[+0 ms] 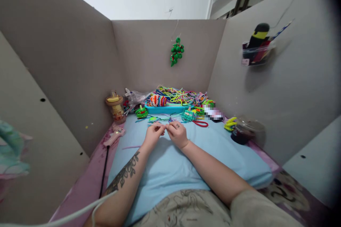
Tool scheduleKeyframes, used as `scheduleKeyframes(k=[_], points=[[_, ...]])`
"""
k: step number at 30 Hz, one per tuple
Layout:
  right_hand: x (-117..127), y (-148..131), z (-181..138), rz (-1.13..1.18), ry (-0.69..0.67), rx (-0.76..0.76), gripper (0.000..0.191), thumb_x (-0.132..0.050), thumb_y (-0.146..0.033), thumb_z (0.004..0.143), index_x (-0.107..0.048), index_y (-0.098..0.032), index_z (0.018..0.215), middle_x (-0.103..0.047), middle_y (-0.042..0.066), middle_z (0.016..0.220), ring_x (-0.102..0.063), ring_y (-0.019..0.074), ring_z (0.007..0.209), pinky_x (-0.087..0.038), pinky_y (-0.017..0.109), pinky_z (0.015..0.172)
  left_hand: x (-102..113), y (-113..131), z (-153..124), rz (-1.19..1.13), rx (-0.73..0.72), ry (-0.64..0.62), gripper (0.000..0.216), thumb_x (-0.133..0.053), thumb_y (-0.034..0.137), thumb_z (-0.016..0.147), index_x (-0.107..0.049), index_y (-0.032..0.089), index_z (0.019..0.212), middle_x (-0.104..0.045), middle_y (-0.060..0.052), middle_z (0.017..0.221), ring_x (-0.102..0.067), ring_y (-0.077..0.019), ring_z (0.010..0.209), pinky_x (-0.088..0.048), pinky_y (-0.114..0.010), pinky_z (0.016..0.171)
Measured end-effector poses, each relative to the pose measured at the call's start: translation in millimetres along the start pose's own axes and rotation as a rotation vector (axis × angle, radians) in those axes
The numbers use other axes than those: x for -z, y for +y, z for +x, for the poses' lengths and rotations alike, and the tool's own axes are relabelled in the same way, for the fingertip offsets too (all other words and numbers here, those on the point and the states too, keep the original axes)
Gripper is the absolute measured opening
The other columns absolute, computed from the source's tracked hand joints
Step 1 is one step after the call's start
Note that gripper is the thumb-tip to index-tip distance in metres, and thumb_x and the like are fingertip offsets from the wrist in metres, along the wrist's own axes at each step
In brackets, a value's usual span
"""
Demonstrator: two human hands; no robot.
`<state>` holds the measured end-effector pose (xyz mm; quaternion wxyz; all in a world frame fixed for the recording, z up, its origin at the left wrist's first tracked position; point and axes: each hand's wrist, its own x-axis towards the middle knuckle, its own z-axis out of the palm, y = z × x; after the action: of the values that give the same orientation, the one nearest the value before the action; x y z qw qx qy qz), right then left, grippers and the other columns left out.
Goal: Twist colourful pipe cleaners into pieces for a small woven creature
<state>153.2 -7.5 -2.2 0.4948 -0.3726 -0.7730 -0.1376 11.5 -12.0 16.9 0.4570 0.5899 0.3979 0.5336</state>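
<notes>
Above the light blue cloth [167, 159], my left hand [154, 132] and my right hand [177, 133] meet near the middle, fingertips close together. Both are closed in a pinch; what lies between the fingers is too small to make out. A thin purple cord [131, 147] rests on the cloth left of my left wrist. Just beyond my fingers are a small green and yellow braided piece [153, 119] and a teal braided piece [188, 115]. A red cord loop [200, 124] lies right of my right hand.
A blue tray [170, 109] of tangled colourful cords stands at the back. On the left are a lidded cup [115, 108] and a pink glue gun [114, 136] with a black cable. A dark tub [241, 134] stands right. Grey panels [167, 74] enclose three sides.
</notes>
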Motion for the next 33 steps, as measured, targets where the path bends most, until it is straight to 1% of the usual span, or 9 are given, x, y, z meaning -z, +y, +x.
scheduleKeyframes(k=[4, 7, 12, 15, 18, 20, 23, 28, 33], points=[[0.9, -1.8, 1.2, 0.240, -0.020, -0.049, 0.017, -0.048, -0.017, 0.081, -0.059, -0.020, 0.093, -0.058, 0.007, 0.084, -0.053, 0.0191, 0.084, -0.045, 0.032, 0.073, 3.9, -3.7, 2.4, -0.006, -0.042, 0.049, 0.024, -0.061, 0.038, 0.070, -0.062, 0.014, 0.073, -0.060, -0.002, 0.076, -0.051, -0.0087, 0.056, -0.043, -0.022, 0.054], [4.6, -2.2, 3.0, 0.402, -0.054, -0.124, 0.016, -0.048, -0.019, 0.081, -0.057, -0.019, 0.095, -0.057, 0.006, 0.084, -0.053, 0.0167, 0.077, -0.045, 0.030, 0.068, 7.7, -6.7, 3.8, 0.070, -0.127, 0.075, 0.019, -0.060, 0.032, 0.072, -0.062, 0.014, 0.073, -0.061, -0.004, 0.080, -0.052, -0.0100, 0.060, -0.043, -0.023, 0.057], [5.9, -0.8, 4.5, 0.458, -0.129, -0.197, 0.016, -0.044, -0.024, 0.085, -0.058, -0.018, 0.084, -0.057, 0.003, 0.074, -0.052, 0.0142, 0.068, -0.043, 0.026, 0.061, 10.5, -5.5, 1.8, 0.236, -0.282, 0.073, 0.014, -0.055, 0.028, 0.076, -0.064, 0.017, 0.075, -0.063, -0.006, 0.083, -0.057, -0.0175, 0.082, -0.044, -0.029, 0.073], [4.4, 0.2, 3.6, 0.476, -0.170, -0.188, 0.016, -0.047, -0.028, 0.085, -0.059, -0.018, 0.083, -0.057, 0.002, 0.070, -0.051, 0.0134, 0.064, -0.042, 0.024, 0.058, 10.6, -1.7, 0.7, 0.314, -0.351, 0.024, 0.012, -0.055, 0.025, 0.077, -0.065, 0.018, 0.076, -0.064, -0.006, 0.080, -0.057, -0.0190, 0.084, -0.043, -0.032, 0.077], [3.7, 1.9, 2.4, 0.486, -0.180, -0.189, 0.017, -0.048, -0.029, 0.085, -0.061, -0.019, 0.085, -0.061, 0.002, 0.073, -0.051, 0.0129, 0.062, -0.042, 0.024, 0.059, 10.6, -0.3, 1.4, 0.328, -0.370, -0.011, 0.011, -0.056, 0.023, 0.076, -0.065, 0.017, 0.075, -0.064, -0.006, 0.079, -0.058, -0.0190, 0.084, -0.043, -0.032, 0.079], [3.6, 3.8, 1.9, 0.458, -0.170, -0.176, 0.017, -0.048, -0.029, 0.085, -0.061, -0.019, 0.085, -0.061, 0.003, 0.072, -0.052, 0.0131, 0.063, -0.042, 0.025, 0.059, 10.7, -1.8, 2.5, 0.313, -0.339, -0.018, 0.011, -0.056, 0.023, 0.076, -0.065, 0.017, 0.077, -0.065, -0.006, 0.081, -0.058, -0.0185, 0.083, -0.044, -0.032, 0.077], [3.1, 6.8, 1.5, 0.380, -0.117, -0.176, 0.017, -0.048, -0.028, 0.085, -0.061, -0.019, 0.081, -0.059, 0.002, 0.068, -0.052, 0.0134, 0.062, -0.041, 0.025, 0.060, 11.0, -6.5, 4.1, 0.273, -0.228, 0.004, 0.014, -0.059, 0.024, 0.073, -0.064, 0.016, 0.083, -0.065, -0.005, 0.082, -0.059, -0.0164, 0.074, -0.046, -0.028, 0.067], [1.7, 8.1, 0.9, 0.255, -0.012, -0.183, 0.014, -0.048, -0.025, 0.084, -0.059, -0.019, 0.078, -0.059, 0.002, 0.070, -0.053, 0.0144, 0.066, -0.041, 0.026, 0.064, 9.8, -11.2, 4.8, 0.178, -0.081, 0.012, 0.014, -0.061, 0.024, 0.069, -0.064, 0.013, 0.076, -0.062, -0.003, 0.066, -0.056, -0.0130, 0.061, -0.045, -0.024, 0.058], [2.3, 4.1, 0.2, -0.043, -0.018, -0.107, 0.017, -0.047, -0.021, 0.085, -0.060, -0.020, 0.073, -0.058, 0.004, 0.072, -0.051, 0.0167, 0.075, -0.039, 0.027, 0.070, 5.1, -7.6, 2.9, 0.035, 0.042, -0.015, 0.021, -0.064, 0.030, 0.066, -0.066, 0.012, 0.077, -0.062, -0.002, 0.061, -0.057, -0.0124, 0.058, -0.046, -0.024, 0.057]])
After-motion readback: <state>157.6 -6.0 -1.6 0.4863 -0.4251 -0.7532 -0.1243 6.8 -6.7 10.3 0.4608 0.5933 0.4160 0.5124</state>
